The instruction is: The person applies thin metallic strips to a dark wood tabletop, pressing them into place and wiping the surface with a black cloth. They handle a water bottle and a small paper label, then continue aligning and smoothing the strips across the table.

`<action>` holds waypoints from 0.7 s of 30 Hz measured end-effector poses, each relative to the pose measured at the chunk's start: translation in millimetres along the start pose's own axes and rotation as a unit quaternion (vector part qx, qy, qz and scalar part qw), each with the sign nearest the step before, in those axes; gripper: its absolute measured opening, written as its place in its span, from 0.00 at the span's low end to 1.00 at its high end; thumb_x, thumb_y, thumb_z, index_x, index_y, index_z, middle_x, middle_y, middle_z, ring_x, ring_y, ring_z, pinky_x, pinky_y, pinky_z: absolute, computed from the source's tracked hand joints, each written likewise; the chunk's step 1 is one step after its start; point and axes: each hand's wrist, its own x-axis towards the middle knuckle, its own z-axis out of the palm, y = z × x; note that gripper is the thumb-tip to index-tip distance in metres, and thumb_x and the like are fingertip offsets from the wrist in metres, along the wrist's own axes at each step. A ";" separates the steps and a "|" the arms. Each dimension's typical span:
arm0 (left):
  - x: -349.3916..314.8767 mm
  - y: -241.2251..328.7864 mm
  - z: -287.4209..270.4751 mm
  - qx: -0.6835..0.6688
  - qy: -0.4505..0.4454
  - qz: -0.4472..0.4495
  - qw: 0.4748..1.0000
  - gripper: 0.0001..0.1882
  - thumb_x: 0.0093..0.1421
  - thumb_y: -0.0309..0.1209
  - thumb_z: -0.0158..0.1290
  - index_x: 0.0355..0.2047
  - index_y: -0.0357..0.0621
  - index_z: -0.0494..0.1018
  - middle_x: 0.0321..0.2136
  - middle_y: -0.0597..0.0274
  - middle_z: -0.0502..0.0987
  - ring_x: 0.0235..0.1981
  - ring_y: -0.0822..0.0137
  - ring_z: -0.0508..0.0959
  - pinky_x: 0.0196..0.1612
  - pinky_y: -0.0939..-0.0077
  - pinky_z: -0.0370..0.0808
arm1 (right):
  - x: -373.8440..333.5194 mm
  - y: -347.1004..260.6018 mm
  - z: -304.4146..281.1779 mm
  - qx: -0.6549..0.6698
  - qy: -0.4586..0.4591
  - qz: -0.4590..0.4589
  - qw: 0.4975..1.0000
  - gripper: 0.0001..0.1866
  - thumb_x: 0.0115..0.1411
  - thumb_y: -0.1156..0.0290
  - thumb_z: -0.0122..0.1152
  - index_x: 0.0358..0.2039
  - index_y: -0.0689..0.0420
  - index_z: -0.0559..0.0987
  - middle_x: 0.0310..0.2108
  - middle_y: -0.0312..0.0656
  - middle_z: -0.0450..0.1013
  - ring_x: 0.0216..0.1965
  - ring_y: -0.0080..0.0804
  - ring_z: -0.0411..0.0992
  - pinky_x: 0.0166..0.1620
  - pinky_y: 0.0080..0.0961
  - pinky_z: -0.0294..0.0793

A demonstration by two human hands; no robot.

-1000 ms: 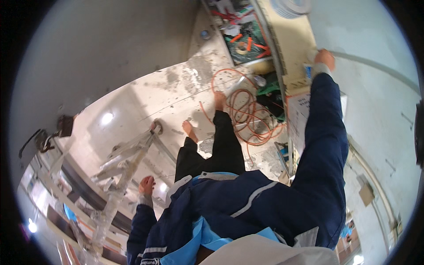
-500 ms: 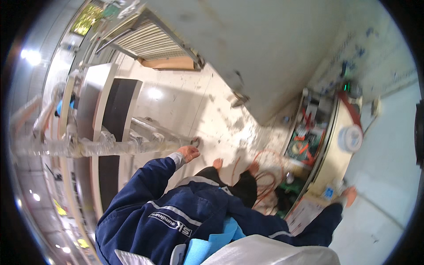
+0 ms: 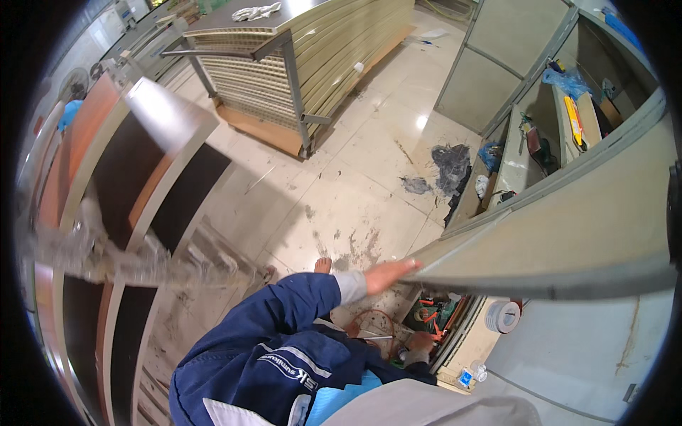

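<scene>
My left hand (image 3: 391, 275) reaches forward with its fingers stretched out, the tips at the near corner of a grey metal cabinet door (image 3: 547, 248). Below that door my right hand (image 3: 420, 342) is low beside a drawer of tools (image 3: 438, 312) with orange and red handles. Its fingers are too small and partly hidden to make out a hold. A pale ledge (image 3: 469, 348) runs along the drawer and carries a white round roll (image 3: 502, 317) and a small blue-and-white item (image 3: 466, 377). Beyond the door, cabinet shelves (image 3: 515, 153) hold a yellow tool (image 3: 572, 122) and plastic bags (image 3: 566, 83).
At left stands a rack of dark and orange-brown panels (image 3: 188, 188), with a plastic-wrapped bar (image 3: 135, 259) across it. A metal-framed trolley (image 3: 291, 89) of stacked panels is ahead. Dark stains (image 3: 451, 169) mark the tiled floor (image 3: 334, 192). An orange hose (image 3: 376, 312) lies near my feet.
The view has turned, and the cabinet door stands differently, showing the shelves inside. My left hand has gone from beside the wrapped bar to the door; my right has moved from the ledge to the drawer.
</scene>
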 end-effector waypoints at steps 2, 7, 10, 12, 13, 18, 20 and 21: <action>18.1 3.5 4.3 0.011 -0.083 -0.037 0.996 0.41 0.75 0.64 0.29 0.72 0.45 0.63 0.69 0.47 0.69 0.71 0.54 0.66 0.74 0.63 0.58 | -17.0 -65.9 -15.8 0.086 -0.042 0.039 0.995 0.22 0.67 0.53 0.54 0.42 0.59 0.86 0.45 0.51 0.84 0.47 0.52 0.82 0.47 0.43 0.81; 50.2 13.9 -58.7 0.100 -0.302 0.003 0.948 0.45 0.73 0.66 0.33 0.75 0.43 0.57 0.71 0.44 0.63 0.73 0.50 0.62 0.75 0.62 0.57 | 8.4 -184.5 -77.3 0.109 -0.079 0.090 0.987 0.24 0.68 0.50 0.53 0.46 0.57 0.86 0.50 0.53 0.82 0.53 0.55 0.80 0.53 0.43 0.79; 65.5 41.9 -113.0 0.221 -0.346 -0.041 0.911 0.52 0.67 0.73 0.38 0.76 0.43 0.55 0.70 0.40 0.65 0.71 0.45 0.65 0.73 0.59 0.59 | 41.7 -223.4 -100.3 0.128 -0.095 0.130 0.979 0.26 0.68 0.49 0.53 0.47 0.58 0.85 0.51 0.54 0.81 0.54 0.55 0.79 0.54 0.44 0.78; 83.9 51.7 -155.4 0.250 -0.323 -0.048 0.911 0.53 0.65 0.73 0.44 0.73 0.41 0.60 0.66 0.37 0.69 0.68 0.43 0.70 0.71 0.58 0.64 | 59.8 -242.2 -110.1 0.145 -0.100 0.153 0.972 0.27 0.68 0.49 0.52 0.48 0.59 0.85 0.51 0.55 0.81 0.54 0.56 0.78 0.55 0.44 0.78; 101.5 52.6 -177.8 0.269 -0.323 -0.052 0.906 0.52 0.65 0.72 0.45 0.72 0.41 0.61 0.66 0.36 0.69 0.67 0.43 0.70 0.70 0.58 0.65 | 68.4 -251.7 -114.7 0.156 -0.104 0.169 0.968 0.27 0.68 0.48 0.52 0.48 0.59 0.85 0.52 0.55 0.80 0.54 0.56 0.78 0.56 0.44 0.78; 210.5 17.4 -283.5 0.181 -0.248 -0.099 0.947 0.42 0.70 0.59 0.52 0.69 0.34 0.65 0.63 0.42 0.74 0.64 0.53 0.74 0.66 0.64 0.71 | 118.3 -302.2 -126.0 0.212 -0.120 0.258 0.935 0.29 0.67 0.46 0.52 0.49 0.61 0.84 0.53 0.57 0.79 0.56 0.58 0.77 0.57 0.46 0.76; 257.2 2.9 -340.0 0.152 -0.215 -0.074 0.962 0.39 0.70 0.58 0.51 0.65 0.34 0.70 0.61 0.42 0.76 0.63 0.51 0.76 0.66 0.63 0.70 | 149.2 -327.5 -129.0 0.226 -0.137 0.285 0.921 0.30 0.67 0.46 0.52 0.50 0.61 0.84 0.54 0.58 0.79 0.57 0.58 0.76 0.58 0.46 0.76; 280.7 -2.0 -372.3 0.135 -0.208 -0.086 0.965 0.38 0.70 0.56 0.53 0.66 0.35 0.69 0.58 0.47 0.77 0.58 0.57 0.77 0.61 0.65 0.73 | 168.0 -341.1 -130.9 0.230 -0.147 0.296 0.916 0.31 0.67 0.45 0.52 0.50 0.62 0.84 0.54 0.58 0.78 0.57 0.58 0.76 0.59 0.46 0.76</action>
